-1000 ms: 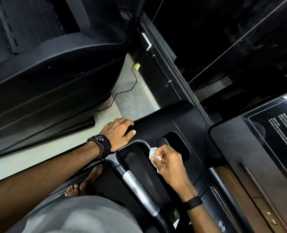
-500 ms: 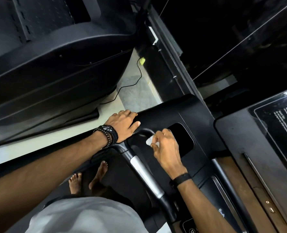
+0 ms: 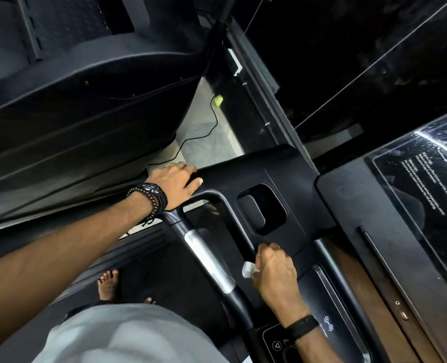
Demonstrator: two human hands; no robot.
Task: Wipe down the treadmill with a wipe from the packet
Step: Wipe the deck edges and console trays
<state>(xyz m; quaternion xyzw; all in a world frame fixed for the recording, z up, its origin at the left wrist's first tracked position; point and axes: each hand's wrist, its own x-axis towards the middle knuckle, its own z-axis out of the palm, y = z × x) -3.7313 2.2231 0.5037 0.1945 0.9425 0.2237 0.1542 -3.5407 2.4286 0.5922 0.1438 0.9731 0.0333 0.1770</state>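
Pale floor (image 3: pixel 204 142) shows as a narrow strip between dark machines, with a thin black cable (image 3: pixel 206 127) trailing across it to a small yellow-green plug (image 3: pixel 219 100). Across the middle runs the treadmill (image 3: pixel 282 174), its console matte black plastic with a rounded rectangular cup pocket (image 3: pixel 263 209) sunk into it, and a grip bar (image 3: pixel 209 260) with a silver sensor plate running near and right. The left hand (image 3: pixel 176 183) lies flat on the console's far-left corner, fingers straight and relaxed, beaded bracelets at the wrist. The right hand (image 3: pixel 274 271) is curled tight around a small crumpled white wipe (image 3: pixel 249 269), pressed at the console's edge just near the pocket and beside the grip bar; only a small corner of the wipe pokes out left of the fingers, the rest hidden in the fist. A black band circles that wrist. At right a glossy screen (image 3: pixel 426 179) carries white text too small to read and is cut off by the frame. Bare feet (image 3: pixel 108 284) stand on the dark belt below, partly covered by a grey shirt (image 3: pixel 125 336). The wipe packet cannot be made out.
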